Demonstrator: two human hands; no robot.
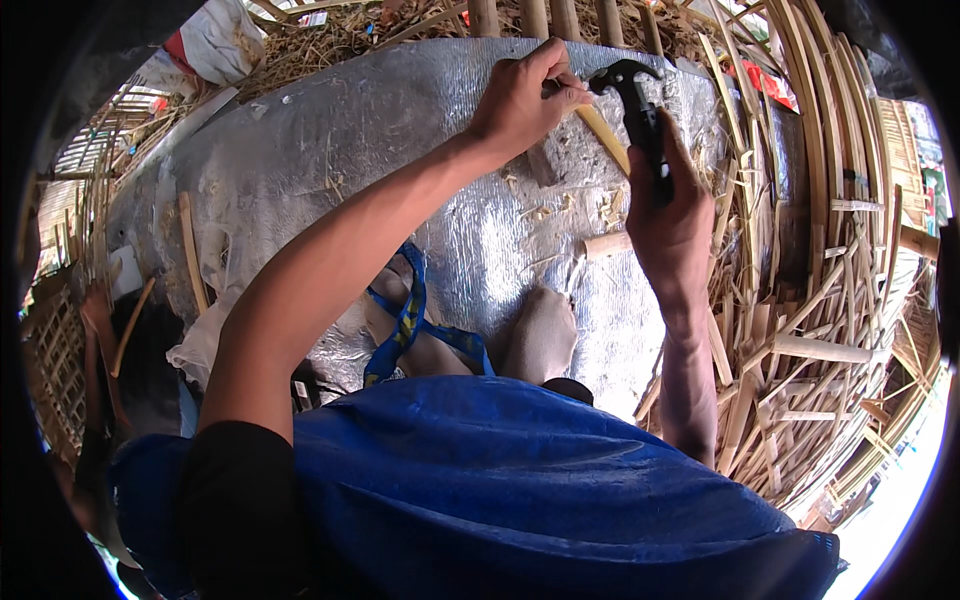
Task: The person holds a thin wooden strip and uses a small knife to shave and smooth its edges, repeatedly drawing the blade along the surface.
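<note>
My right hand [672, 225] is wrapped round the black handle of a small claw hammer [634, 95], its head at the far end. Close to the hammer head, to its left, the fingertips of my left hand [525, 98] are pinched together. What lies between them is too small to make out. A yellowish bamboo strip [603, 140] slants from just below my left fingertips toward my right hand; I cannot tell which hand, if either, holds it. Below my left hand a dark wooden block [541, 162] stands on the silvery foil sheet [440, 95].
Cut bamboo strips [790, 375] are heaped along the right side. A short bamboo piece [607, 245] and shavings lie on the foil. A blue patterned strap [408, 315] crosses my legs, above a blue cloth [520, 480]. At the left edge is another person's arm [98, 315].
</note>
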